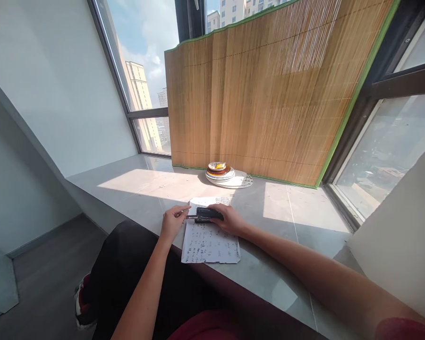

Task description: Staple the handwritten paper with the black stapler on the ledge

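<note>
A black stapler (208, 213) lies sideways above the written sheets, with a thin metal part sticking out of its left end. My right hand (231, 220) is closed around the stapler's right end. At the other end, my left hand (173, 222) is pinched, its fingertips right by the metal part. Whatever sits between those fingertips is too small to make out. Beneath both hands, white paper (212, 248) covered in handwriting rests on the grey ledge (269, 264), its lower edge ragged and near the ledge's front edge.
Farther back on the ledge, a stack of plates (219, 174) stands with a small yellow item on top, beside a flat whitish oval piece (242, 180). A bamboo mat (255, 104) with green edging leans against the windows. A white wall (403, 231) rises at the right.
</note>
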The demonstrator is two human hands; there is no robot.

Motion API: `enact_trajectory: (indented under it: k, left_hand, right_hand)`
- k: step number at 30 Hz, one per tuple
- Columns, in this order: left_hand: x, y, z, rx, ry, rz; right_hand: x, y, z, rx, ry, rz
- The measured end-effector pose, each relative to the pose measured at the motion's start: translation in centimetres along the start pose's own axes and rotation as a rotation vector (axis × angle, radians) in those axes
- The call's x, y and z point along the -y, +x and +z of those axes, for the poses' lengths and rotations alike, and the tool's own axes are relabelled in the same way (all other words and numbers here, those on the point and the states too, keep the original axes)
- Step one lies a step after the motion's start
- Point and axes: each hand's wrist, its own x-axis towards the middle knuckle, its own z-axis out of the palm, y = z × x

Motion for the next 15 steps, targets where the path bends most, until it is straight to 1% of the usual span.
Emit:
enact_trajectory:
  k: [4, 10, 12, 15]
  left_hand:
    - [-0.17, -0.08, -0.03, -0.040, 0.064, 0.019]
    - [-0.26, -0.13, -0.09, -0.018, 0.084, -0.015]
    - [-0.21, -0.16, -0.11, 0.004, 0.112, 0.012]
    - [-0.22, -0.25, -0.01, 0.041, 0.206, 0.108]
  right_hand:
    - [0.29, 0.09, -0.22, 0.009, 0.010, 0.021]
    - [0.55, 0.11, -0.40, 0.018, -0.003, 0.014]
    - [0.54, 0.08, -0.40, 0.017, -0.004, 0.017]
    - [0.43, 0.05, -0.34, 0.008, 0.005, 0.017]
